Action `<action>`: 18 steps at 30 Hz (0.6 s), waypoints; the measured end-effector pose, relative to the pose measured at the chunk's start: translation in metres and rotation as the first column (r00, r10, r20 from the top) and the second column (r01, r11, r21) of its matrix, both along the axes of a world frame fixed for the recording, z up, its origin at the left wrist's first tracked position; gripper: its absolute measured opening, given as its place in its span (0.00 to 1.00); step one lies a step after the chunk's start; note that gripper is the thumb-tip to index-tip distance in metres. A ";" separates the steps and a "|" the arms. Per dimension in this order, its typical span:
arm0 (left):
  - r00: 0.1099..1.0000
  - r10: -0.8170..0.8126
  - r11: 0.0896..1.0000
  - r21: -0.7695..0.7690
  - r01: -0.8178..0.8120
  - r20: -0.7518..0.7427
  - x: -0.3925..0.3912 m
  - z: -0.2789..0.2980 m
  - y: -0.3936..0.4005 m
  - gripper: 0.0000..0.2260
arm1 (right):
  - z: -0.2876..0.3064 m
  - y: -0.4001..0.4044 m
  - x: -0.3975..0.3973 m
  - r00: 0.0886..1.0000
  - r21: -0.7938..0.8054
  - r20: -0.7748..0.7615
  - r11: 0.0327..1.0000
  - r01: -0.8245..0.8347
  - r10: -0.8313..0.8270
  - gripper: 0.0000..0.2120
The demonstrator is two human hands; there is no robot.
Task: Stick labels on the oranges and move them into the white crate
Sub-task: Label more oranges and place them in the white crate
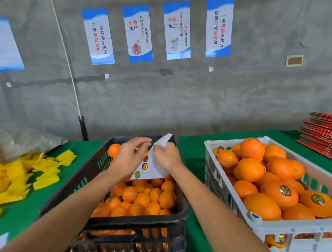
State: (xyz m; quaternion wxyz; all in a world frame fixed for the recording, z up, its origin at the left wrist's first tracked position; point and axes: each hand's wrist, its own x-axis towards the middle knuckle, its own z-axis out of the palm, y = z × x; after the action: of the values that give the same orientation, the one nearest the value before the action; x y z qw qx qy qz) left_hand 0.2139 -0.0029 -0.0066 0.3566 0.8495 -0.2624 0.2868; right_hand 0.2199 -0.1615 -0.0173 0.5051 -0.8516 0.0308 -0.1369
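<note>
Both forearms run up from the bottom edge over the black crate (112, 224), my landmark. Elbows cut off by frame. Left hand (129, 158) above the crate's far half, fingers curled, fingertips pinching at the top edge of the label sheet (155, 164); I can't see whether a sticker is between them, too small. Right hand (167, 157) just beside it, gripping the same sheet from behind, its fingers mostly hidden by the paper. Sheet is white, bent, held in the air over the crate; three round gold-green labels (145, 166) show along its lower left edge, print unreadable.

Unlabelled oranges (143, 199) fill the black crate; those at the far end are largely hidden behind hands and sheet. Crate's near wall is cut off at the bottom edge.

White crate (245, 211) right of the black crate, close but I can't tell if touching. Heaped with oranges (257, 173), a few showing round labels on top; its right side runs out of frame.

Left of the black crate: yellow paper pieces (31, 174) piled on the green tablecloth (192, 149), partly cut off. Far right behind the white crate, a red stack (323, 135), blurred, can't tell what. Wall posters (177, 30) behind.
</note>
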 end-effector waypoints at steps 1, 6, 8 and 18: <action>0.999 -0.038 0.999 0.032 0.039 -0.028 0.000 -0.005 0.013 0.08 | 0.001 0.002 0.002 1.000 0.019 0.001 1.000 0.012 -0.012 0.17; 0.985 -0.126 0.980 0.142 0.142 -0.115 0.006 -0.008 0.020 0.12 | -0.001 0.002 0.006 1.000 0.162 0.002 0.987 0.005 -0.005 0.17; 0.987 -0.110 0.988 0.099 0.122 -0.114 0.008 -0.008 0.014 0.13 | -0.001 0.001 0.005 1.000 0.191 0.011 0.981 0.019 -0.021 0.17; 0.808 -0.282 0.877 -0.480 -0.001 -0.517 0.015 -0.012 0.020 0.08 | -0.003 0.004 0.002 0.990 0.102 0.065 0.986 -0.132 0.126 0.21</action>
State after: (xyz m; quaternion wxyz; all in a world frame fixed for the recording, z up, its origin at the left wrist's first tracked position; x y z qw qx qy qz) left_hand 0.2286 0.0168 -0.0191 0.6292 0.7647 -0.1319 0.0439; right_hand 0.2220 -0.1577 -0.0207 0.5581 -0.8194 -0.0320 -0.1268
